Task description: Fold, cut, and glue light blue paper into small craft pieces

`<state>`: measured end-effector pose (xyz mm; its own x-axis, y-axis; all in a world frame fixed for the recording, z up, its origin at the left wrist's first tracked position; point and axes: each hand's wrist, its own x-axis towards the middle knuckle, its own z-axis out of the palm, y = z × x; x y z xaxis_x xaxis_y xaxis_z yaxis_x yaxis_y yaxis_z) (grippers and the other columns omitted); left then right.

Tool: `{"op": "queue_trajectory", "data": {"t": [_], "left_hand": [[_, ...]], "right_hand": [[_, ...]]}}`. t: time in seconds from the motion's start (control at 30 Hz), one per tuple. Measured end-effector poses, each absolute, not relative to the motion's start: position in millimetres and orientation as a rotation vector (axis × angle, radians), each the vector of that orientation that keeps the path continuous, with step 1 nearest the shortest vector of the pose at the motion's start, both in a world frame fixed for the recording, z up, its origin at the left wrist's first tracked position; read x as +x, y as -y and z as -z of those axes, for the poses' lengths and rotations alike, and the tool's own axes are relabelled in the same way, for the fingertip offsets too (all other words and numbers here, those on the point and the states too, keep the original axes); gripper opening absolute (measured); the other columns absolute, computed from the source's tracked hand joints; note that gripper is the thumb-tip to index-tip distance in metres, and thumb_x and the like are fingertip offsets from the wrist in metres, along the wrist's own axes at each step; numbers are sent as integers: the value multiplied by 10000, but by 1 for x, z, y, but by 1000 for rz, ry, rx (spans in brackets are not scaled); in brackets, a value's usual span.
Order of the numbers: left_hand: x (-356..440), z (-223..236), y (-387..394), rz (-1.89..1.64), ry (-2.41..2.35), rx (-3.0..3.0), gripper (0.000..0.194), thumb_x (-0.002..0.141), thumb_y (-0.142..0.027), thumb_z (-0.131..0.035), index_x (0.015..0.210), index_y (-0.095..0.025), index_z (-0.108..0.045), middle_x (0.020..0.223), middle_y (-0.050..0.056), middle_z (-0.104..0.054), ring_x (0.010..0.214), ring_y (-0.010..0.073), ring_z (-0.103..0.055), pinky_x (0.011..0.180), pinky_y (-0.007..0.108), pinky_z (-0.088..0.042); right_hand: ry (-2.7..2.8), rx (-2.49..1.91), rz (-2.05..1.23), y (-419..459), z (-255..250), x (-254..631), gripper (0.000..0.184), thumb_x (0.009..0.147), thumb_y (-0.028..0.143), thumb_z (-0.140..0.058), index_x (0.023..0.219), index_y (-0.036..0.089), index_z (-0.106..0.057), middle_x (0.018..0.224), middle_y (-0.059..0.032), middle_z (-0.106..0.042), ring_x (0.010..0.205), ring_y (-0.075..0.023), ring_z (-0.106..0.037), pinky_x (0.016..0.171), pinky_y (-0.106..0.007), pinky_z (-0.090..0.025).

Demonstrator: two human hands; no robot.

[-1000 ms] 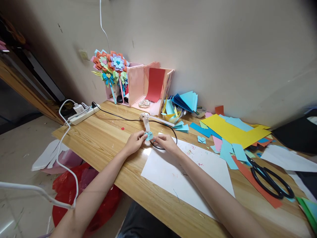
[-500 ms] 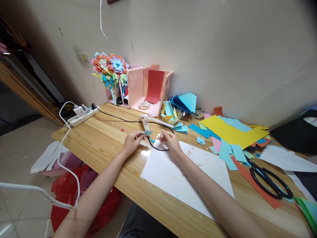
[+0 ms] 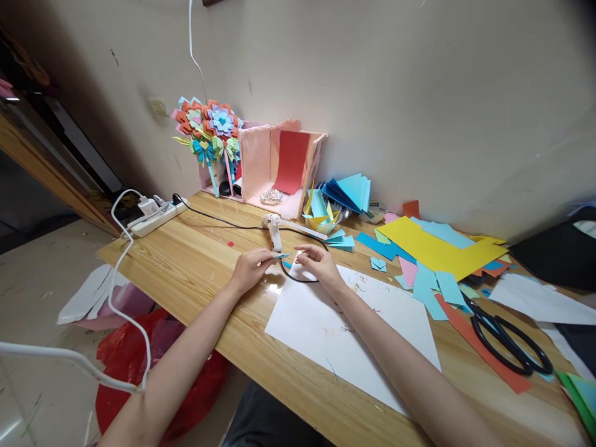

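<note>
My left hand (image 3: 250, 269) pinches a small folded light-blue paper piece (image 3: 281, 255) just above the wooden table (image 3: 195, 267). The piece lies almost flat, edge-on to me. My right hand (image 3: 318, 265) hovers just right of it with its fingers curled and a fingertip close to the paper; I see nothing in this hand. Both hands sit at the top left corner of a large white sheet (image 3: 358, 329). A white glue gun (image 3: 274, 228) stands right behind the paper piece, its black cord (image 3: 298, 279) looping under my right hand.
A pink box (image 3: 274, 164) and paper flowers (image 3: 207, 127) stand against the wall. Coloured paper scraps, a yellow sheet (image 3: 437, 248) and black scissors (image 3: 505, 338) lie at the right. A white power strip (image 3: 156, 216) sits at the table's left end, and a red bag (image 3: 153, 354) lies below.
My right hand let go of the blue piece and drew slightly right. My left hand kept it and turned it from upright to nearly flat.
</note>
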<state>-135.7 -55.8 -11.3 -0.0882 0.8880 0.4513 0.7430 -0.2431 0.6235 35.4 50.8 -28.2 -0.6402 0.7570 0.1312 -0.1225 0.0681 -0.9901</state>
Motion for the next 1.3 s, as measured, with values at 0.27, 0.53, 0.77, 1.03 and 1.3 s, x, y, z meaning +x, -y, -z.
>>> {"op": "queue_trajectory", "data": {"t": [0.27, 0.53, 0.77, 1.03, 1.3], "left_hand": [[-136, 17, 57, -985, -2014, 2472, 256, 861, -235, -453, 1041, -280, -629, 811, 10, -648, 715, 111, -566, 591, 199, -377], [-129, 13, 60, -756, -2110, 2706, 308, 847, -168, -463, 1102, -294, -580, 813, -10, -642, 706, 117, -548, 560, 224, -336], [-129, 13, 61, -719, -2135, 2686, 313, 851, -162, -447, 1107, -288, -576, 854, 6, -651, 741, 132, -557, 595, 237, -351], [-124, 12, 54, -1312, -1933, 1804, 305, 870, -298, -402, 1095, -204, -584, 951, 53, -637, 824, 141, -571, 700, 238, -425], [-124, 19, 45, -1323, -1636, 1161, 404, 751, -525, -495, 802, -133, -577, 607, -16, -535, 474, 80, -469, 414, 182, -335]], "right_hand": [[1760, -624, -1798, -59, 33, 37, 318, 718, 450, -601, 805, 155, -679, 707, -18, -635, 631, -119, -537, 638, -243, -406], [1922, -547, -1811, -56, 24, 43, 252, 728, 405, -612, 693, 155, -600, 607, 25, -536, 578, -103, -490, 596, -229, -353], [2069, -553, -1869, -57, 13, 49, 301, 728, 425, -598, 632, 139, -591, 570, 24, -517, 512, -78, -401, 500, -213, -266], [1924, -596, -1843, -55, 20, 44, 263, 675, 401, -649, 651, 139, -633, 555, 15, -555, 522, -97, -466, 536, -228, -344], [1866, -649, -1704, -54, 30, 34, 245, 612, 370, -704, 662, 137, -651, 588, 0, -589, 517, -101, -491, 508, -231, -366]]}}
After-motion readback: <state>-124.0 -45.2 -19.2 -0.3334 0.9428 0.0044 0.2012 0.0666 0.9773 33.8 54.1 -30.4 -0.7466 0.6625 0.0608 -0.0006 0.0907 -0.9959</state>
